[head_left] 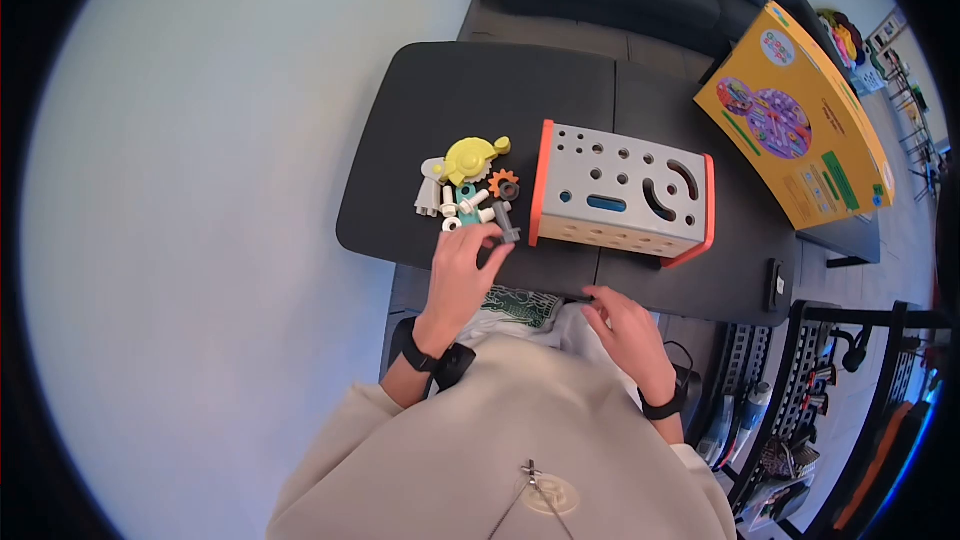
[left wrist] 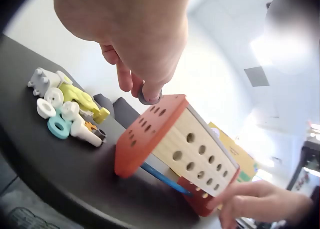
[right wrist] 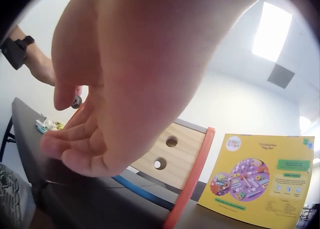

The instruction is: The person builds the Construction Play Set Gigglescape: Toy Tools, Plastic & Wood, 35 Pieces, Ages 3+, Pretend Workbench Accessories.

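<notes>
**Left hand pinches grey bolt beside the hole-board box; right hand idle**

Left to right, all placed by the hole-board box [head_left: 622, 185] on the dark table [head_left: 480, 80].

Left of box, far end of the pile: light grey piece [head_left: 430, 187]. Then yellow piece [head_left: 468, 157], white screws [head_left: 475, 202] and teal piece [left wrist: 61, 135], bunched together. Orange gear [head_left: 497, 180] and dark nut [head_left: 509, 191] lie on the pile's box side.

Left hand [head_left: 460, 265]: left of box, at its near corner. Thumb and fingertips are together, clamped on the grey bolt [head_left: 508, 224]. Bolt is just beside the box's orange end panel and looks lifted off the table; not in any hole. How far the other fingers curl: partly hidden.

Box itself: holes and curved slots on top, more holes along the near wooden side. Blue piece [left wrist: 165, 178] shows under it.

Right hand [head_left: 632, 335]: in front of box, at the table edge. Fingers loosely bent, thumb apart, nothing held.

Right of box: yellow carton [head_left: 800, 125], standing.

Step, as judged: bolt picked out, not placed. Next move probably calls for turning the bolt's shank toward a hole, with the right hand steadying the box.
</notes>
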{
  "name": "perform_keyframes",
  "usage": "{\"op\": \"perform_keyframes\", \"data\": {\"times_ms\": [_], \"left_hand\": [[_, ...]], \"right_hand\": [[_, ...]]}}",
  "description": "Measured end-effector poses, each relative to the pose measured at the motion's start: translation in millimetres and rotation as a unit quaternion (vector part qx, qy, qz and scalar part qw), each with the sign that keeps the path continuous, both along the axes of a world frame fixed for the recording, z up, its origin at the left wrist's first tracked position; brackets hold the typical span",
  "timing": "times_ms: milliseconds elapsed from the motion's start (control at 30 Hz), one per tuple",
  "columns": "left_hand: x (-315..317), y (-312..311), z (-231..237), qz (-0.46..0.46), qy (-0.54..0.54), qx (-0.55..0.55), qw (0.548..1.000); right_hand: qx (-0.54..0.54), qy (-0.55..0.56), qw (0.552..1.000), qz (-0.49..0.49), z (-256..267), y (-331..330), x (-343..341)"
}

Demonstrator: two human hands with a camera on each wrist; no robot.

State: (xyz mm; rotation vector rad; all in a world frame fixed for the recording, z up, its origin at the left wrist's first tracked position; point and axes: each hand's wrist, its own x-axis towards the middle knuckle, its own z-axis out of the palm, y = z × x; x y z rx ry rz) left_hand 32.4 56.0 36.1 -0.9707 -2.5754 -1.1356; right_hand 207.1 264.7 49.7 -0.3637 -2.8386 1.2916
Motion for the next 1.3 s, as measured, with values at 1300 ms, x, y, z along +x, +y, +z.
{"op": "perform_keyframes", "data": {"times_ms": [1300], "left_hand": [[46, 21, -26, -0.135, -0.236, 0.046, 0.961]], "right_hand": [[-0.005, 0.134, 0.952, -0.276, -27, 26, -1]]}}
